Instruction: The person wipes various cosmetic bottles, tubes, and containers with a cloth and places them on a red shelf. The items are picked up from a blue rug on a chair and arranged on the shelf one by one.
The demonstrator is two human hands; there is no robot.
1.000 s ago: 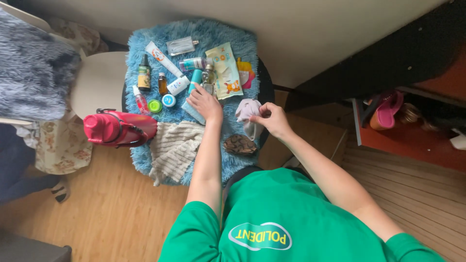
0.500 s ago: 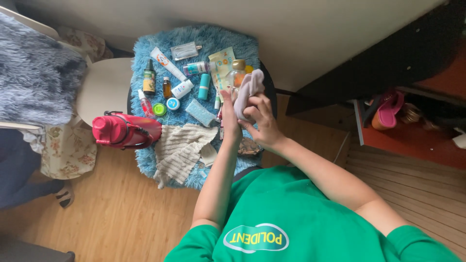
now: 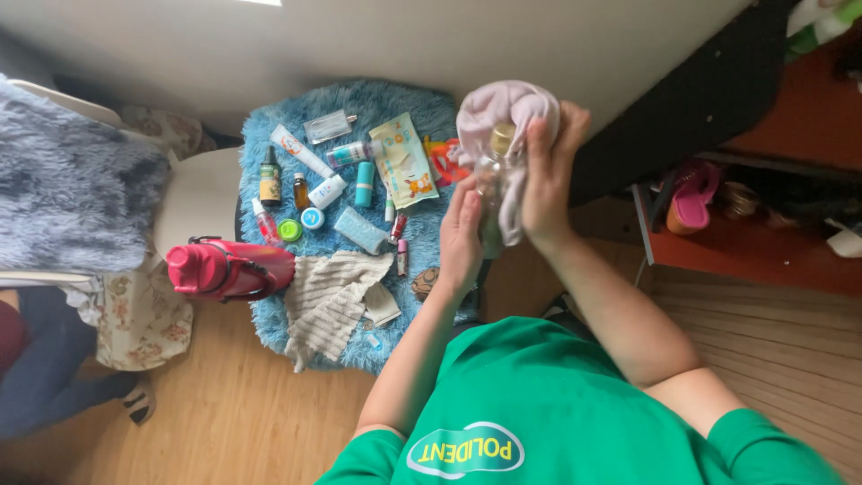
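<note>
Item held: a small clear glass bottle with a gold cap (image 3: 496,166), raised in the upper middle of the frame, above the right edge of the fluffy blue rug (image 3: 359,99).

My right hand (image 3: 546,175) is closing around a pale pink soft cloth (image 3: 503,108), pressing it over the bottle's top and side. My left hand (image 3: 462,238) is cupping the bottle from below, fingers curled loosely against it.

Laid out on the rug, left of centre: a white tube (image 3: 301,151), a dark green dropper bottle (image 3: 270,177), a teal cylinder (image 3: 365,183), a printed sachet (image 3: 404,160), and a striped beige knit cloth (image 3: 328,301). A red-pink drinking flask (image 3: 224,269) is lying at the rug's lower left.

Risk, as I am judging it: the glass is smooth and half-wrapped, so it could be slipping through the cloth and dropping onto the items below, or the cap could be loosening under the rubbing.
</note>
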